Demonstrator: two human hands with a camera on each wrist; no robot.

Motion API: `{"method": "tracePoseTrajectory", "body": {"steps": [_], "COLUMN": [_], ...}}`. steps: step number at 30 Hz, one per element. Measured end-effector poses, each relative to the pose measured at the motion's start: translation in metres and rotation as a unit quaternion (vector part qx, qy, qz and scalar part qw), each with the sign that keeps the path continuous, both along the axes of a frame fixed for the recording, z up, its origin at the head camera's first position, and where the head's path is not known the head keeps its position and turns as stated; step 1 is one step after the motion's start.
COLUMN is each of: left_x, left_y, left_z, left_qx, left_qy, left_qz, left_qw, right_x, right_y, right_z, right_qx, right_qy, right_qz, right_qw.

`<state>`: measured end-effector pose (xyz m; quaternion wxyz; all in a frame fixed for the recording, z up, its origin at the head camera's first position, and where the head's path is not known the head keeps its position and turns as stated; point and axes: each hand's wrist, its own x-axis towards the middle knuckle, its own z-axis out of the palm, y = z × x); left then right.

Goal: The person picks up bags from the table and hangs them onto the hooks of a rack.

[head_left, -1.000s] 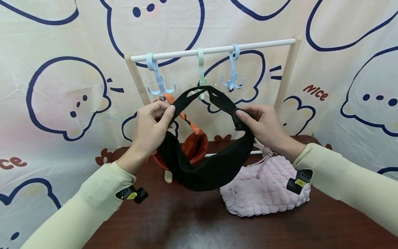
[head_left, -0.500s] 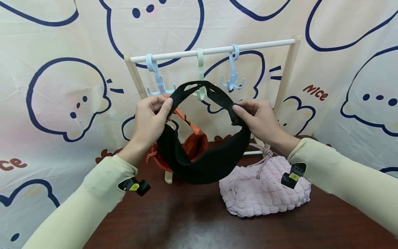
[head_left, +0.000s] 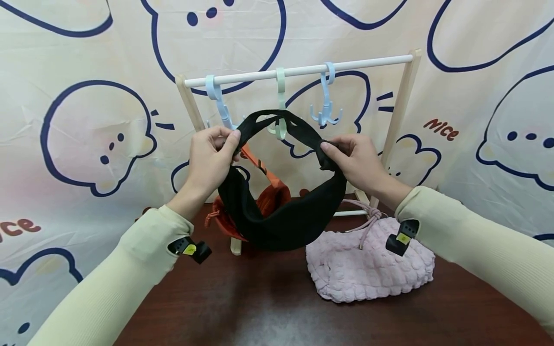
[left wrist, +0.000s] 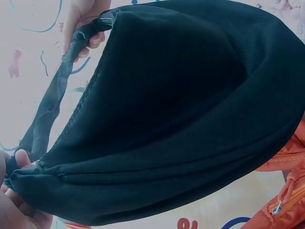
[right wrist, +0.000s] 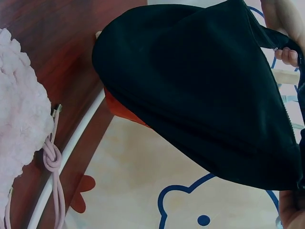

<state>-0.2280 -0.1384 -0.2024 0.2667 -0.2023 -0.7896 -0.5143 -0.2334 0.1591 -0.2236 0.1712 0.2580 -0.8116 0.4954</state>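
A black cloth bag (head_left: 285, 230) hangs in the air between both hands, its strap arched on top and its body sagging below. The left hand (head_left: 210, 156) pinches the left end of the strap between thumb and fingers. On the other side the right hand (head_left: 357, 161) pinches the gathered right end. The arch of the strap overlaps the pale green hook (head_left: 281, 129) in the head view; whether they touch I cannot tell. In the left wrist view the bag (left wrist: 181, 109) fills most of the picture, with a stitched edge along its opening.
A rack with a white rail (head_left: 368, 63) carries blue hooks, one at left (head_left: 222, 109) and one at right (head_left: 326, 109). An orange bag (head_left: 274, 192) is behind the black one, its strap running up toward the left hook. A pink puffy bag (head_left: 368, 269) lies on the brown table (head_left: 259, 302).
Both hands have risen a little, lifting the black bag toward the rack. The strap's arch now stands higher in front of the green hook. Both hands keep their pinch.
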Motion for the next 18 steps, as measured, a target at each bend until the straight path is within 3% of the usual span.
{"method": "tracePoseTrajectory", "body": {"steps": [18], "left_x": [-0.012], "left_y": [0.002], "left_z": [-0.006], "left_qx": [-0.019], "left_qy": [-0.032], "left_qz": [0.02], "left_qw": [0.9991], "right_x": [-0.007], "right_y": [0.004], "right_z": [-0.005], "right_qx": [0.037], "right_qy": [-0.03], "right_qz": [-0.004], "right_qw": [0.999]}}
